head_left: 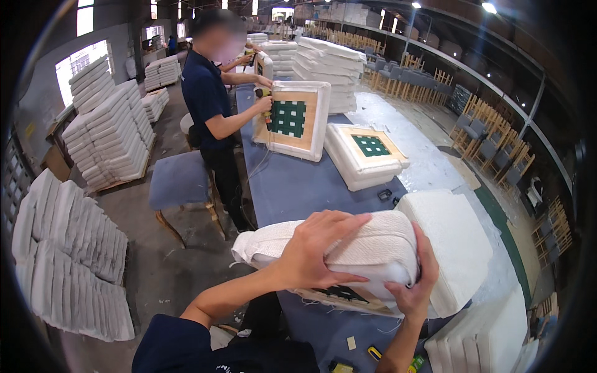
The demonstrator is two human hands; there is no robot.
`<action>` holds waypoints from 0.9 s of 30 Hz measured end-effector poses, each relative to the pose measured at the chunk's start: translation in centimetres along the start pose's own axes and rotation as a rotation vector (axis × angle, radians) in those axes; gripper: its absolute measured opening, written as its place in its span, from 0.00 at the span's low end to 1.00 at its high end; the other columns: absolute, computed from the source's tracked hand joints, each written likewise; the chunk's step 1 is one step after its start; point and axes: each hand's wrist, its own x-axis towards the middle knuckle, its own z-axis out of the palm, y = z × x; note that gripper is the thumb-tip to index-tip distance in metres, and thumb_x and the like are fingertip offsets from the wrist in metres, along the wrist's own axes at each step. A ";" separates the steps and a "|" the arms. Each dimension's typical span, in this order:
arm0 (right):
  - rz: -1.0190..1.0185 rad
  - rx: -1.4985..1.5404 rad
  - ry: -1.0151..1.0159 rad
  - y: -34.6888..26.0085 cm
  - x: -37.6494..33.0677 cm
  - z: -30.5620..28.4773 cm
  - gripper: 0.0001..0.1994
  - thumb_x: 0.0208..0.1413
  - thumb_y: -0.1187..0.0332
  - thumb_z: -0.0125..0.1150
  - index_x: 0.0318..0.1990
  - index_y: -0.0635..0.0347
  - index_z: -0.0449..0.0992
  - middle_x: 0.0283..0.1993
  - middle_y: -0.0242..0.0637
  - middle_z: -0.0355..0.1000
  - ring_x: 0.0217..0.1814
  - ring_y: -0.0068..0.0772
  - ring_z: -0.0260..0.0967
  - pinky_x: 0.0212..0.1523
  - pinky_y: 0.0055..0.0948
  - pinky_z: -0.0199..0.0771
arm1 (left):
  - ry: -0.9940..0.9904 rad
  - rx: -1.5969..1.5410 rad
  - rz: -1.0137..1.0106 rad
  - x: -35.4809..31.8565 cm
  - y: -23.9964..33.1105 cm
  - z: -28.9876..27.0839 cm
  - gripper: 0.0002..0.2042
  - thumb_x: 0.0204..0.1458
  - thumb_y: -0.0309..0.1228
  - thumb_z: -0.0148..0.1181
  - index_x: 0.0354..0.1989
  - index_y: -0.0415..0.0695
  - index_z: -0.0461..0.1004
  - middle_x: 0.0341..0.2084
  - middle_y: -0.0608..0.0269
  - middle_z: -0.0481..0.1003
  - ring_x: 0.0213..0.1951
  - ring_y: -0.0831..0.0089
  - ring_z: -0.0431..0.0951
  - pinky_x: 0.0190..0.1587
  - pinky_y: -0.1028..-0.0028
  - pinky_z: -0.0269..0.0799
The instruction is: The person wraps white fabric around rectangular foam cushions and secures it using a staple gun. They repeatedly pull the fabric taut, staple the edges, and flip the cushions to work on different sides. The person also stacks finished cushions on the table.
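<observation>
A white cloth-covered seat cushion (379, 242) stands tilted on its edge on the blue table in front of me. Its underside shows a strip of wooden board and dark webbing, and loose threads hang from the cloth. My left hand (320, 245) grips its upper edge, fingers over the top and thumb on the underside. Around the right corner wraps my right hand (418, 273), with its thumb pressing the cloth near the underside. At the cushion's left end the white cloth (252, 245) bunches loosely.
Across the table (273, 199) a co-worker (211, 99) holds a yellow-green power tool (263, 102) against another cushion (292, 118). More cushions (364, 158) lie beyond and to my right. A yellow cutter (374, 353) lies near my right forearm. A blue stool (179, 180) stands left.
</observation>
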 end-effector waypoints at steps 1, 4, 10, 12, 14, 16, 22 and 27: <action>-0.054 -0.042 -0.012 0.5 0.0 0.0 0.40 0.46 0.47 0.70 0.60 0.71 0.72 0.56 0.55 0.73 0.59 0.52 0.72 0.60 0.40 0.70 | 0.003 -0.002 -0.017 -0.4 -0.1 0.2 0.47 0.35 0.47 0.81 0.66 0.42 0.67 0.53 0.52 0.74 0.53 0.53 0.76 0.56 0.59 0.69; -0.146 -0.047 -0.006 1.5 0.5 0.5 0.31 0.55 0.51 0.64 0.58 0.68 0.76 0.59 0.56 0.72 0.61 0.55 0.70 0.61 0.41 0.69 | 0.039 -0.174 0.104 0.0 -1.1 -0.3 0.32 0.45 0.32 0.76 0.61 0.40 0.73 0.57 0.49 0.72 0.56 0.50 0.75 0.60 0.59 0.69; -0.191 -0.165 -0.053 1.1 2.2 0.2 0.20 0.51 0.75 0.57 0.53 0.64 0.80 0.55 0.50 0.77 0.57 0.50 0.77 0.56 0.35 0.75 | -0.015 -0.074 0.169 1.7 -1.6 -2.1 0.25 0.45 0.15 0.67 0.56 0.41 0.77 0.55 0.48 0.74 0.54 0.52 0.78 0.52 0.66 0.76; -0.243 -0.233 -0.096 1.0 3.8 -0.4 0.21 0.48 0.78 0.56 0.52 0.64 0.80 0.53 0.50 0.79 0.55 0.48 0.79 0.55 0.33 0.76 | -0.056 0.035 0.164 2.4 -0.8 -2.7 0.26 0.44 0.12 0.65 0.56 0.41 0.77 0.54 0.49 0.75 0.51 0.52 0.79 0.48 0.67 0.78; -0.239 -0.209 -0.063 1.1 4.2 0.4 0.19 0.50 0.76 0.57 0.52 0.64 0.80 0.54 0.50 0.79 0.56 0.48 0.78 0.56 0.35 0.76 | -0.054 0.066 0.092 2.3 -0.4 -2.7 0.27 0.44 0.12 0.64 0.56 0.41 0.76 0.52 0.49 0.75 0.49 0.51 0.80 0.48 0.66 0.78; -0.250 -0.180 -0.014 1.5 4.9 1.2 0.17 0.53 0.73 0.58 0.51 0.63 0.81 0.54 0.49 0.79 0.57 0.48 0.78 0.57 0.36 0.75 | 0.044 0.058 0.035 2.7 -0.8 -1.7 0.28 0.40 0.11 0.64 0.55 0.41 0.77 0.47 0.50 0.78 0.46 0.53 0.80 0.47 0.66 0.79; -0.125 -0.180 0.038 2.8 7.4 3.4 0.19 0.50 0.82 0.55 0.49 0.62 0.81 0.52 0.46 0.80 0.55 0.49 0.79 0.55 0.34 0.77 | 0.238 0.152 0.187 5.0 -5.7 1.1 0.26 0.34 0.13 0.66 0.48 0.40 0.81 0.40 0.55 0.80 0.38 0.59 0.80 0.41 0.68 0.78; -0.378 -0.385 0.315 5.0 6.8 5.5 0.18 0.46 0.88 0.52 0.44 0.67 0.81 0.44 0.46 0.82 0.48 0.47 0.82 0.49 0.34 0.82 | 0.357 0.256 0.425 5.5 -6.9 2.4 0.19 0.37 0.17 0.64 0.43 0.36 0.82 0.35 0.56 0.81 0.36 0.59 0.80 0.39 0.67 0.78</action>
